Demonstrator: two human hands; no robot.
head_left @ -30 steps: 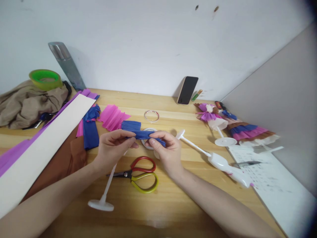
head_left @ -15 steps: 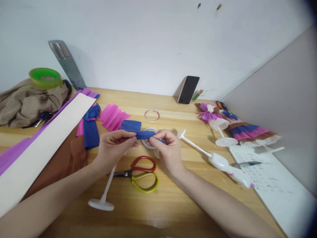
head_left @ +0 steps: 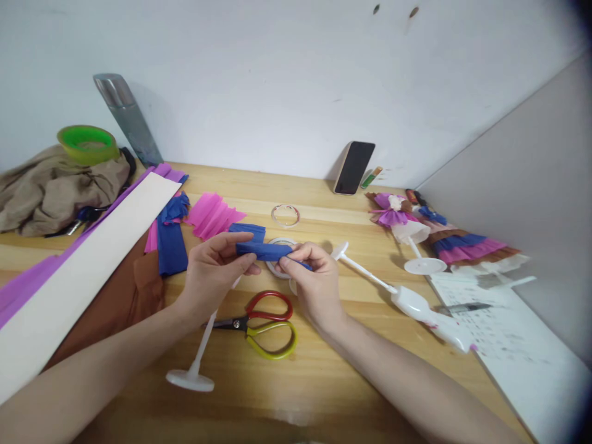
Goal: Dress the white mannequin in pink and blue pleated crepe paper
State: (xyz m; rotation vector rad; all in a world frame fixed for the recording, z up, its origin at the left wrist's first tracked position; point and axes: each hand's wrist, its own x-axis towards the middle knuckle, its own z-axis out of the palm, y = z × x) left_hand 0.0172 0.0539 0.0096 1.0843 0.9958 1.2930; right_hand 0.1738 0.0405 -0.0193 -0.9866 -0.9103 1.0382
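Room on table's [head_left: 342,401] near side; wall [head_left: 259,111] along far edge. Blue strip [head_left: 266,251] beyond scissors [head_left: 244,323], long axis left-right, pinched rightward by right hand [head_left: 317,277]; left hand [head_left: 208,277] at other end, cannot tell if gripping.

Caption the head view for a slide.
The right hand pinches a blue strip, the left hand at its other end; scissors lie on the wooden table.

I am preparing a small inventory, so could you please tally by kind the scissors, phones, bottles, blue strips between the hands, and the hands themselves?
Scissors: 1
Phone: 1
Bottle: 1
Left hand and right hand: 2
Blue strip between the hands: 1
Total: 6
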